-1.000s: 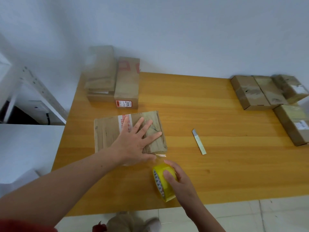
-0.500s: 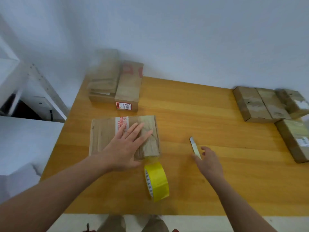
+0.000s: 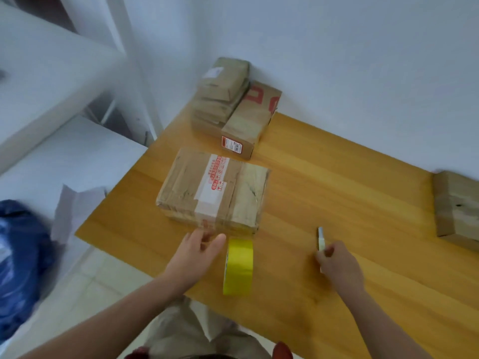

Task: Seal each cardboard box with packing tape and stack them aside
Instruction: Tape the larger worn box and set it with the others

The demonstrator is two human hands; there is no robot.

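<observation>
Broadly, the wooden surface (image 3: 324, 193) fills most of the view, set against a white wall (image 3: 337, 60), with a white shelf unit (image 3: 51, 73) off its left side. On the floor to the left lies a blue bag (image 3: 20, 255), blurred. Near the middle of the surface sits a flat cardboard box (image 3: 215, 193), its top crossed by tape and a white label printed in red. Behind it, at the far left corner against the wall, a stack of boxes (image 3: 223, 94) stands beside a longer box (image 3: 251, 120) with red markings and a red-edged label on its near end. At the right edge, another box (image 3: 456, 206) is only partly in view and blurred. Just in front of the central box, a yellow tape roll (image 3: 238, 266) stands on its edge, close to the near side of the box. The left hand (image 3: 194, 255) reaches to the near edge of the central box, fingers loosely spread and holding nothing, thumb close beside the roll. The right hand (image 3: 339, 265), well apart to the right, is closed around a small metal blade (image 3: 321, 235), whose end points away from the person.
</observation>
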